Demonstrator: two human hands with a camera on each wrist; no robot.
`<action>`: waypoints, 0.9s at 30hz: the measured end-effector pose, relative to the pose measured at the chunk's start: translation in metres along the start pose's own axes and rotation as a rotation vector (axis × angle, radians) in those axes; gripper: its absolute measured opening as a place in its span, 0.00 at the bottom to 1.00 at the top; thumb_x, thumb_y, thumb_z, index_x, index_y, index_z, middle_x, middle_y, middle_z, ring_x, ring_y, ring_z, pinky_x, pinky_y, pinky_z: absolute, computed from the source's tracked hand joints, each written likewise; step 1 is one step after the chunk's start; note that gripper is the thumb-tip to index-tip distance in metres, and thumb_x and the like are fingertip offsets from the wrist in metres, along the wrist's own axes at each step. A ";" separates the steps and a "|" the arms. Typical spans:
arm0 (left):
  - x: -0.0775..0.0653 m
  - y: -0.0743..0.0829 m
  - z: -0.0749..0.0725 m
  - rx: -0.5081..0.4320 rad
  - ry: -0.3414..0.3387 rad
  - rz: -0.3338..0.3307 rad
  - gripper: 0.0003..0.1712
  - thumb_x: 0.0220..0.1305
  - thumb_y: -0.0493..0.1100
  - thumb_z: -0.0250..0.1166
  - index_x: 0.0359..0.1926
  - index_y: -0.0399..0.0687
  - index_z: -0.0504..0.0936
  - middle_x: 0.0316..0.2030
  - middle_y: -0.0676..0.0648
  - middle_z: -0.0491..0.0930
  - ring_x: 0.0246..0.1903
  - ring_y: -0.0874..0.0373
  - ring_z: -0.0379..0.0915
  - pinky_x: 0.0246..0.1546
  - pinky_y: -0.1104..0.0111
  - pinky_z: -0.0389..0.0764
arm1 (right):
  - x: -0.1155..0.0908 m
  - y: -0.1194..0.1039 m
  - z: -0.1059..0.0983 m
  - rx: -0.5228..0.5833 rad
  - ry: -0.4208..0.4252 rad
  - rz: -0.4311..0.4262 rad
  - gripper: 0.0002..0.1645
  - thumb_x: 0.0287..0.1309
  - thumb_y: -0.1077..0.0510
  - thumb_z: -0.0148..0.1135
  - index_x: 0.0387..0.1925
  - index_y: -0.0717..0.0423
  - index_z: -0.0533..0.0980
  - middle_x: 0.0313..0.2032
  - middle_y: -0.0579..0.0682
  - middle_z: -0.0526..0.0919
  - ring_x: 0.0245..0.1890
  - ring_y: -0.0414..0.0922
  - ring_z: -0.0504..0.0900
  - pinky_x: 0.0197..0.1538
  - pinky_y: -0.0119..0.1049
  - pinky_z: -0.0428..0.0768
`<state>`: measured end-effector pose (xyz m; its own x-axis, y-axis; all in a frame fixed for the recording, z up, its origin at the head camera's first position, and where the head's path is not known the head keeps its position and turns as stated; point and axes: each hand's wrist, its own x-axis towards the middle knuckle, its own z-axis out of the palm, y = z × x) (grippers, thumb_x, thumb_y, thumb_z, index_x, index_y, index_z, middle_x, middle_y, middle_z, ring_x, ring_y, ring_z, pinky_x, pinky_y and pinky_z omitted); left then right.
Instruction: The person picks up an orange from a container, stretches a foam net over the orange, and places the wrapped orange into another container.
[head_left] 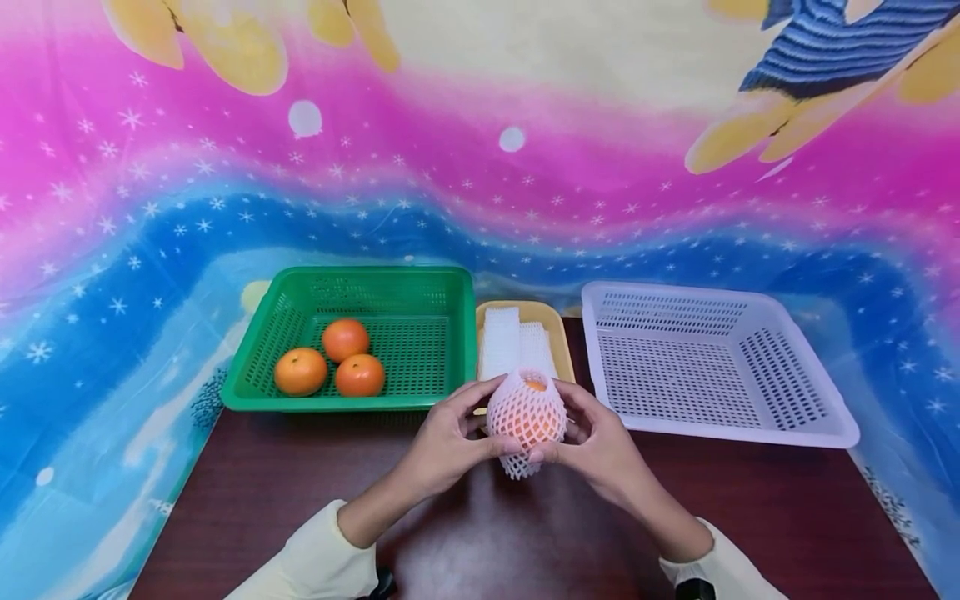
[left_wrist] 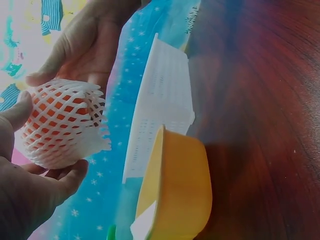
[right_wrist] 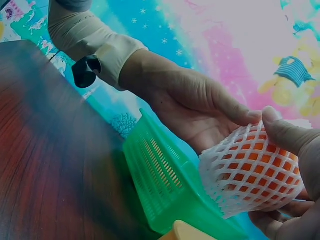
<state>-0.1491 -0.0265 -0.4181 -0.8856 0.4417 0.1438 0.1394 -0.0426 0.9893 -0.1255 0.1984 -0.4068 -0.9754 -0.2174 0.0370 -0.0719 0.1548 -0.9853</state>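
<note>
Head view: my fingers are pinching one netted orange, with three bare oranges apparently waiting left of them.

Fruit partly hidden by foam net; sleeves cut off below.

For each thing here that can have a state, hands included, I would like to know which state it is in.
Netted fruit: held between both hands
Foam net: stretched round it, open-topped
Left hand: holding one side
Right hand: holding the other side
Green basket: upright
Three fruits: unwrapped, grouped inside it
Yellow tray: upright
White nets: lying in it
Pale basket: upright, lidless
</note>
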 end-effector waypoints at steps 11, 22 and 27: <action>0.000 0.001 0.000 -0.008 -0.007 0.006 0.45 0.56 0.48 0.77 0.73 0.46 0.71 0.62 0.43 0.73 0.63 0.47 0.71 0.57 0.67 0.84 | 0.003 -0.003 0.000 0.031 -0.030 -0.015 0.51 0.47 0.60 0.82 0.70 0.66 0.66 0.64 0.70 0.73 0.54 0.37 0.83 0.54 0.31 0.85; 0.003 0.007 0.000 0.050 0.010 0.002 0.42 0.59 0.48 0.78 0.72 0.51 0.72 0.63 0.47 0.74 0.63 0.49 0.73 0.59 0.67 0.83 | 0.004 -0.008 -0.001 0.073 -0.036 -0.034 0.50 0.52 0.63 0.79 0.71 0.68 0.62 0.63 0.72 0.71 0.52 0.38 0.83 0.52 0.34 0.87; 0.005 0.011 0.002 0.048 0.006 -0.022 0.43 0.59 0.49 0.77 0.73 0.54 0.71 0.65 0.48 0.74 0.64 0.48 0.73 0.58 0.68 0.83 | 0.004 -0.010 -0.004 0.012 -0.006 -0.045 0.48 0.52 0.66 0.77 0.72 0.62 0.64 0.64 0.65 0.73 0.55 0.41 0.81 0.54 0.32 0.85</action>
<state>-0.1507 -0.0231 -0.4068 -0.8913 0.4368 0.1219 0.1403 0.0101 0.9901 -0.1293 0.2000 -0.3961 -0.9699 -0.2298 0.0805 -0.1132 0.1329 -0.9846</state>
